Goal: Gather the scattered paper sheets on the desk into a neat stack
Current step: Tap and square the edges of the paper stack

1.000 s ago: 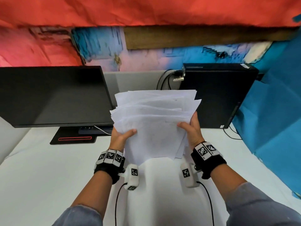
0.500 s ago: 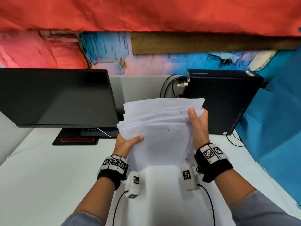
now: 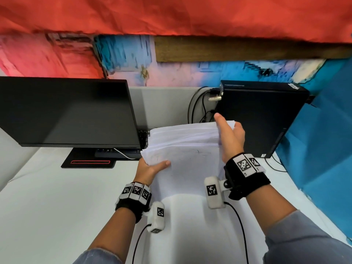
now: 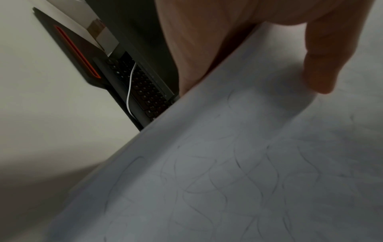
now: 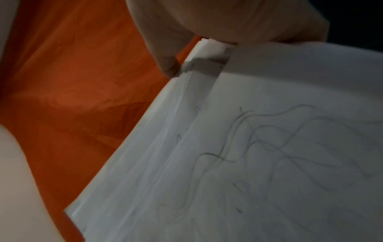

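Note:
A fanned stack of white paper sheets (image 3: pixel 186 149) with faint pen scribbles is held above the white desk (image 3: pixel 47 206), between the monitor and the computer tower. My left hand (image 3: pixel 152 168) grips its lower left edge, thumb laid on the front sheet. In the left wrist view the thumb (image 4: pixel 323 65) presses on the scribbled sheet (image 4: pixel 248 163). My right hand (image 3: pixel 230 136) holds the stack's top right corner, thumb pointing up, fingers hidden behind the sheets. The right wrist view shows that hand (image 5: pixel 217 19) around the uneven corner of the sheets (image 5: pixel 269 147).
A black monitor (image 3: pixel 64 113) on a flat base (image 3: pixel 89 161) stands at the left, with a keyboard (image 4: pixel 145 88) tucked under it. A black computer tower (image 3: pixel 261 119) with cables (image 3: pixel 196 103) stands at the right, beside a blue sheet (image 3: pixel 323 149).
My right hand has slid up the stack's right edge from near the bottom to the top right corner. The left hand has kept its hold at the lower left.

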Tool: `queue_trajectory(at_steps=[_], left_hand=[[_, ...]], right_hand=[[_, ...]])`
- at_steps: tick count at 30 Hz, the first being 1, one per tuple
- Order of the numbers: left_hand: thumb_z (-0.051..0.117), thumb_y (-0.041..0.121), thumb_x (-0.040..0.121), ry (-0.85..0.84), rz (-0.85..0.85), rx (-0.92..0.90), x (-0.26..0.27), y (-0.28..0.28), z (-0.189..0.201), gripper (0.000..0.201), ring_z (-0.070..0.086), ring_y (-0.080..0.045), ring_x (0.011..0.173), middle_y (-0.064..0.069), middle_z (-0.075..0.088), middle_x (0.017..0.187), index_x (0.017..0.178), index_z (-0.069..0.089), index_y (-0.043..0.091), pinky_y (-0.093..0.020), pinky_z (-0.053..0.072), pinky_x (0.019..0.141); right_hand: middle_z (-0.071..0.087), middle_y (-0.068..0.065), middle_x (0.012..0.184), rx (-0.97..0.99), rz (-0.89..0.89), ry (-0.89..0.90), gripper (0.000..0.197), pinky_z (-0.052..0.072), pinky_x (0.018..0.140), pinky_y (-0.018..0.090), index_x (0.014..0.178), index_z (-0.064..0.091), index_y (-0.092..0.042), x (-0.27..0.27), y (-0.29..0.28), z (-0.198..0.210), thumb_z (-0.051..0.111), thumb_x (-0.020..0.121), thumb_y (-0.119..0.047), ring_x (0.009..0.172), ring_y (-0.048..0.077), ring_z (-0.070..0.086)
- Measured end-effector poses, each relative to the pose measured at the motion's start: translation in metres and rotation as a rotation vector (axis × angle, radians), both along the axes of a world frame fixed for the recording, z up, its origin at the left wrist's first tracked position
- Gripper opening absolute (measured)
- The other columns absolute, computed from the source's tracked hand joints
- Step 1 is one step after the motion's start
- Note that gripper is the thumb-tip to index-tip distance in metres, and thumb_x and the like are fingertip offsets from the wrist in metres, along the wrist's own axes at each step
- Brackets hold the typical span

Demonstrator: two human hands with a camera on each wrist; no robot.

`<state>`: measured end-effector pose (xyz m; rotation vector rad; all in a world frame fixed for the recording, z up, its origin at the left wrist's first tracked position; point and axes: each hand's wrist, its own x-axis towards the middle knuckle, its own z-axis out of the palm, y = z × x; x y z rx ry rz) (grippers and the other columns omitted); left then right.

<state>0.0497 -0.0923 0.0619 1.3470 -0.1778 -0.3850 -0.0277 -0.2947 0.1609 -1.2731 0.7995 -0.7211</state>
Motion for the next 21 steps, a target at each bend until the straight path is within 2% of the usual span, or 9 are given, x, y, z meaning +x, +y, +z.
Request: queue_trajectory(at_steps=[4,6,8,10,12,14,16,18,21], left_hand=[[0.079,0.003,0.053,0.020,0.012,0.002,0.002,0.001,0.000,0.050,0.068,-0.030,0.097,-0.013,0.071,0.104,0.100,0.066,0.012,-0.042,0.054,0.090],[0.080,0.004,0.053,0.018,0.010,0.011,0.002,0.001,0.000,0.051,0.068,-0.030,0.097,-0.014,0.071,0.106,0.101,0.066,0.011,-0.040,0.055,0.088],[0.080,0.005,0.052,0.008,0.005,0.022,0.003,0.000,-0.001,0.053,0.069,-0.027,0.094,-0.012,0.071,0.105,0.102,0.066,0.011,-0.035,0.057,0.082],[0.080,0.004,0.052,0.003,-0.001,0.025,0.003,-0.001,0.000,0.049,0.070,-0.022,0.090,-0.009,0.072,0.102,0.099,0.067,0.014,-0.029,0.058,0.077],[0.080,0.004,0.052,0.000,-0.008,0.035,0.004,0.000,-0.001,0.046,0.071,-0.020,0.088,-0.005,0.073,0.099,0.095,0.068,0.016,-0.030,0.058,0.077],[0.081,0.004,0.052,-0.002,-0.007,0.043,0.005,0.002,-0.001,0.044,0.072,-0.015,0.085,0.001,0.075,0.093,0.092,0.068,0.018,-0.029,0.058,0.076],[0.081,0.005,0.052,-0.001,0.000,0.048,0.005,0.003,-0.002,0.045,0.072,-0.015,0.086,0.002,0.075,0.093,0.092,0.068,0.018,-0.030,0.057,0.078],[0.081,0.004,0.052,0.001,0.001,0.050,0.005,0.004,-0.002,0.048,0.070,-0.021,0.092,-0.003,0.072,0.100,0.096,0.066,0.018,-0.035,0.056,0.084],[0.081,0.004,0.052,0.002,0.001,0.046,0.005,0.004,-0.002,0.054,0.068,-0.025,0.097,-0.010,0.071,0.108,0.102,0.065,0.015,-0.039,0.054,0.088]], right_hand=[[0.060,0.004,0.100,-0.170,-0.066,0.039,0.020,0.048,0.071,0.020,0.106,0.059,-0.013,-0.002,-0.004,-0.017,0.060,0.086,-0.018,0.086,0.013,0.056],[0.060,0.002,0.092,-0.260,-0.073,0.036,0.017,0.046,0.072,0.021,0.106,0.060,-0.010,-0.005,-0.004,-0.021,0.055,0.089,-0.014,0.080,0.010,0.056],[0.060,-0.002,0.088,-0.358,-0.058,0.008,0.016,0.045,0.073,0.021,0.102,0.060,-0.011,-0.005,-0.001,-0.021,0.054,0.091,-0.019,0.078,0.007,0.055],[0.062,-0.001,0.092,-0.540,-0.003,0.009,0.017,0.047,0.076,0.023,0.098,0.062,-0.013,-0.002,0.005,-0.020,0.053,0.091,-0.025,0.085,0.012,0.057],[0.063,0.000,0.095,-0.805,0.084,0.119,0.019,0.048,0.079,0.030,0.094,0.064,-0.016,0.001,0.009,-0.024,0.050,0.091,-0.029,0.091,0.016,0.054],[0.063,-0.001,0.095,-0.976,0.151,0.256,0.023,0.048,0.080,0.039,0.093,0.066,-0.019,0.002,0.013,-0.027,0.047,0.092,-0.031,0.093,0.017,0.048],[0.062,-0.002,0.098,-1.009,0.187,0.319,0.029,0.049,0.082,0.044,0.096,0.067,-0.020,0.002,0.013,-0.026,0.045,0.090,-0.038,0.094,0.017,0.047],[0.058,-0.002,0.103,-0.979,0.175,0.346,0.039,0.049,0.084,0.043,0.098,0.067,-0.022,0.002,0.014,-0.025,0.045,0.085,-0.052,0.100,0.018,0.048],[0.055,-0.002,0.109,-0.936,0.131,0.411,0.047,0.049,0.086,0.042,0.099,0.066,-0.021,0.003,0.015,-0.024,0.057,0.077,-0.061,0.106,0.019,0.048]])
